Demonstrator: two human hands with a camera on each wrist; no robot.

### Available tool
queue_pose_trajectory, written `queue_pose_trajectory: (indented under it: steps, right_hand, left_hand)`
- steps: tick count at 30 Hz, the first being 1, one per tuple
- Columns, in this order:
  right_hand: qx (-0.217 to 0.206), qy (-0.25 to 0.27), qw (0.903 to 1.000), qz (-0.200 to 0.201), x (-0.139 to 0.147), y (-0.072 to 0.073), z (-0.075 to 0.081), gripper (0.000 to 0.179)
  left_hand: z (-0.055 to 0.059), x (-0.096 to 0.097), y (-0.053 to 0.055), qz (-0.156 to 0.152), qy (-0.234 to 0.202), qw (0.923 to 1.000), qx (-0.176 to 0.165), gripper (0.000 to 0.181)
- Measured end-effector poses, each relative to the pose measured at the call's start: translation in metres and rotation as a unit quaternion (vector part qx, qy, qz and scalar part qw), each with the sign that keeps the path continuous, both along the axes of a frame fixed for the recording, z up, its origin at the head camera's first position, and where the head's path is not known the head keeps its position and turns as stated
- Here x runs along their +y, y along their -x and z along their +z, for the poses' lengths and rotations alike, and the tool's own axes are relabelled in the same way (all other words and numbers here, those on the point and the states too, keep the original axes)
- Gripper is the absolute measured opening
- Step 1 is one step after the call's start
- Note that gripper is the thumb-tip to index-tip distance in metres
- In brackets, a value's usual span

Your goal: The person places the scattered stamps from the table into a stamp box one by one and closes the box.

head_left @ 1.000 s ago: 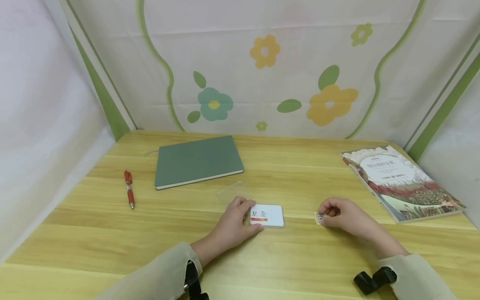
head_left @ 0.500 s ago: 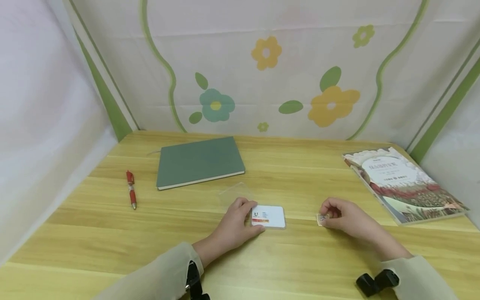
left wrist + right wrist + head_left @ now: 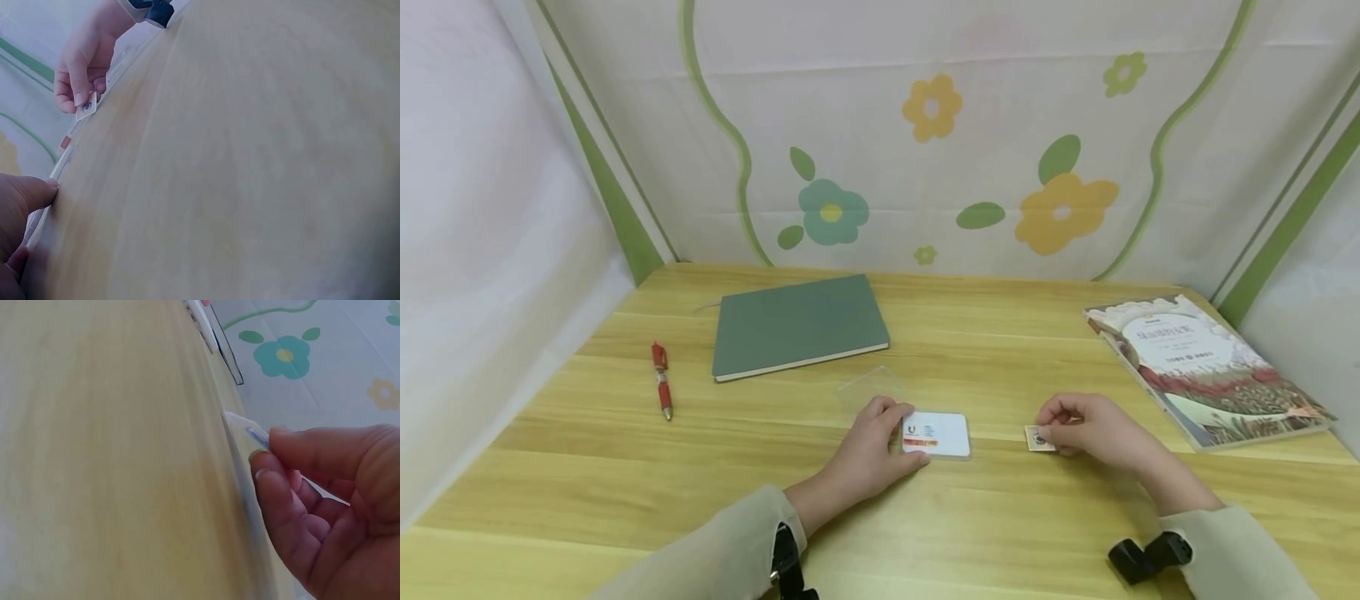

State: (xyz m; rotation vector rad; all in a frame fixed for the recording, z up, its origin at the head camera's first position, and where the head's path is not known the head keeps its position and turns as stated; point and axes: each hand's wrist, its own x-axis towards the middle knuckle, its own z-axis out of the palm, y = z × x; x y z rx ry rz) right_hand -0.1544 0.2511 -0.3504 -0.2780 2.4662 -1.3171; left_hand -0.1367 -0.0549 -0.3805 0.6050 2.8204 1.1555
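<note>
My left hand (image 3: 868,450) grips the left end of a clear card box (image 3: 968,446) with its thumb and fingers. On top of the box lies a white business card (image 3: 947,429) with a logo and an orange strip. To its right, my right hand (image 3: 1093,433) pinches a small square card (image 3: 1033,446) with a dark round print between thumb and fingers. In the right wrist view, the small card (image 3: 240,425) is seen nearly edge-on, tilted, and partly hidden by the fingertips. The left wrist view shows the right hand (image 3: 84,69) holding it by one side.
A clear plastic piece (image 3: 868,383), like a lid, lies behind my left hand. Farther back is a green notebook (image 3: 801,325). A red pen (image 3: 662,383) lies at the left, and a floral-covered book (image 3: 1195,358) at the right. Cloth curtains (image 3: 880,167) stand around the wooden table (image 3: 985,533).
The small card in my right hand has turned, and more of its face shows. My left hand and the card box have stayed in place.
</note>
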Motion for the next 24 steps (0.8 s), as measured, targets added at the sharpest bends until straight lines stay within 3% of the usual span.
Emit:
queue_pose_trajectory:
  steps: [7, 13, 24]
  right_hand:
    - [-0.024, 0.061, 0.9974, -0.03, -0.002, 0.002, -0.002, 0.029]
    - [-0.049, 0.125, 0.9898, -0.047, -0.01, 0.004, -0.005, 0.024]
    - [-0.073, 0.165, 0.9821, -0.056, -0.038, 0.004, -0.006, 0.021]
  left_hand:
    - [0.0, 0.0, -0.001, 0.004, 0.003, 1.0, -0.001, 0.059]
    - [-0.001, 0.0, -0.001, 0.0, 0.004, 1.0, 0.007, 0.059]
    - [-0.001, 0.0, 0.0, 0.0, 0.001, 1.0, 0.008, 0.06]
